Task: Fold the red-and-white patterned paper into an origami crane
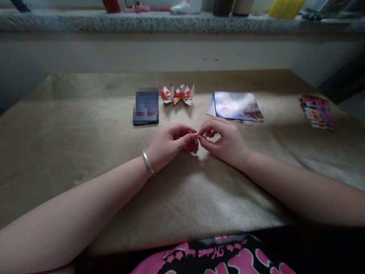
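Between my hands, just above the table's middle, is a small piece of folded red patterned paper (192,145). My left hand (171,142), with a silver bangle at its wrist, grips it between thumb and fingers. Thumb and index finger of my right hand (224,137) pinch at the paper's upper right edge. Fingers cover part of the paper, so its full shape is hidden. Beyond my hands stand red and white folded paper figures (178,95), side by side and touching, with pointed tips upward.
A dark phone-like device (146,108), partly blurred out, lies left of the figures. Glossy picture sheets (238,106) are stacked to the right. Colourful packets or cards (317,112) lie at far right. Behind the table (71,152), a stone ledge (159,23) carries bottles and other items.
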Tool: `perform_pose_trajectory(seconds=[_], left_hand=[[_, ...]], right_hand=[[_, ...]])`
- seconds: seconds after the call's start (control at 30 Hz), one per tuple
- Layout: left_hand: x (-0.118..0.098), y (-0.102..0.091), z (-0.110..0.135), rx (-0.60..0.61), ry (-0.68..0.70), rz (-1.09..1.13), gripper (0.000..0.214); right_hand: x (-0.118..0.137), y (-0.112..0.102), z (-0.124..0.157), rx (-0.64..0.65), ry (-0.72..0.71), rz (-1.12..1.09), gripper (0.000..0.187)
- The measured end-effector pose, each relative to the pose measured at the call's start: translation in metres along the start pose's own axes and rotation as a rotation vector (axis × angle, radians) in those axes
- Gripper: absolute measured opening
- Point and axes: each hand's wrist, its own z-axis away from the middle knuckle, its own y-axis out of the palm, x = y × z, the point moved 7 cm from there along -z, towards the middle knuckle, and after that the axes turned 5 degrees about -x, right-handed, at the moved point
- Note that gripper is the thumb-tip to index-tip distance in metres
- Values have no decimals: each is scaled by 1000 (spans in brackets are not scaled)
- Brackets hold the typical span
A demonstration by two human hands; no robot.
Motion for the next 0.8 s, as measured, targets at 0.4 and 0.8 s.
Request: perform_pose_trajectory(seconds=[0.4, 0.8], left_hand=[[-5, -6, -1, -61, 19, -101, 28], [-1, -1, -1, -2, -30, -37, 27]], right_hand=[[-10, 9, 3, 104, 161, -2, 18], [-10, 11, 2, 94, 193, -112, 12]])
